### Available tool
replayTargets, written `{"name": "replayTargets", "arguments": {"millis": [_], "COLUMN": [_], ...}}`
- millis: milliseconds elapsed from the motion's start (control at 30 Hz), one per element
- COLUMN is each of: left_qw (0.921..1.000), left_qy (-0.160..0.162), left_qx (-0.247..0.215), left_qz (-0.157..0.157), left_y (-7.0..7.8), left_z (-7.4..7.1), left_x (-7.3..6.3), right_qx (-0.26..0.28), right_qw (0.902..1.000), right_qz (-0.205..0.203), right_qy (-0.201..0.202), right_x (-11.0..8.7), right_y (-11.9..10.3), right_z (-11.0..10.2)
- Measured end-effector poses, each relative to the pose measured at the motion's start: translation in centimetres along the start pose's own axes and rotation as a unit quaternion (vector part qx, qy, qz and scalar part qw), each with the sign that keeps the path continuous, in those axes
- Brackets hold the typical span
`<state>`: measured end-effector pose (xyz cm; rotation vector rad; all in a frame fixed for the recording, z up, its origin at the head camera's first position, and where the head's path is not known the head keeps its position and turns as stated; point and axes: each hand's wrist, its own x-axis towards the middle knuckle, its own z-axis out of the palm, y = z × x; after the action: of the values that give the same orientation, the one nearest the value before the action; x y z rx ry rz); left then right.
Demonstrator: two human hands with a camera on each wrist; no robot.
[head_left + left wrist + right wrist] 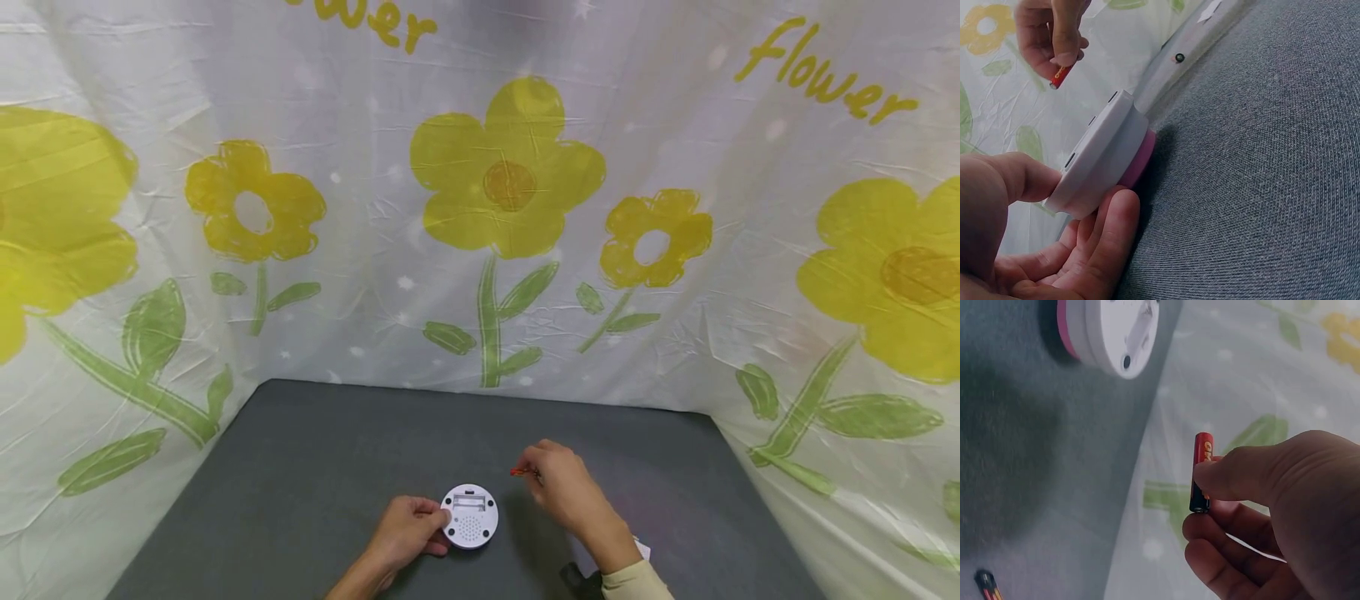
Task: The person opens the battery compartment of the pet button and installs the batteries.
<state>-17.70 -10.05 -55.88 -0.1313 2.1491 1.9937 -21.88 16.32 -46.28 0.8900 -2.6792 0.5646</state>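
A round white device (470, 521) with a pink base lies underside up on the dark cloth, its battery compartment (469, 502) uncovered and speaker holes below it. My left hand (408, 529) grips the device by its left edge, thumb on the upper rim and fingers beneath, tilting it in the left wrist view. Up and to the right of it, my right hand (558, 483) pinches a red and black battery (1202, 472) between thumb and fingers, raised above the cloth. The battery's red end shows past the fingertips in the left wrist view.
Another battery (988, 585) lies on the cloth. By the right forearm are a black object (579, 579) and a white piece (642, 547), both partly hidden by the arm. A flower-printed curtain (375, 292) encloses the dark tabletop (337, 442) at the back and sides.
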Motion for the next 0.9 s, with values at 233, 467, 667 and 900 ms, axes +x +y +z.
{"name": "replayTargets", "arguments": {"millis": [233,467,667,900], "left_qw": [1.0000,1.0000,1.0000,1.0000], "left_qy": [-0.001,0.000,0.002,0.000], "left_qx": [0.001,-0.001,0.005,0.001], "left_qz": [0.001,0.006,-0.001,-0.006], "left_y": [-0.1,0.0,0.0,0.0], "left_z": [0.0,0.1,0.0,0.0], "left_x": [0.1,0.2,0.2,0.1], "right_qx": [0.010,0.008,0.024,0.024], "right_qw": [0.9997,0.9989,0.9986,0.9982], "right_qz": [-0.021,-0.046,-0.046,-0.052], "right_qy": [-0.003,0.007,-0.012,-0.021], "right_x": [0.4,0.8,0.9,0.8], "right_y": [-1.1,-1.8,-2.2,-2.5], "right_z": [1.1,2.4,3.3,4.3]}}
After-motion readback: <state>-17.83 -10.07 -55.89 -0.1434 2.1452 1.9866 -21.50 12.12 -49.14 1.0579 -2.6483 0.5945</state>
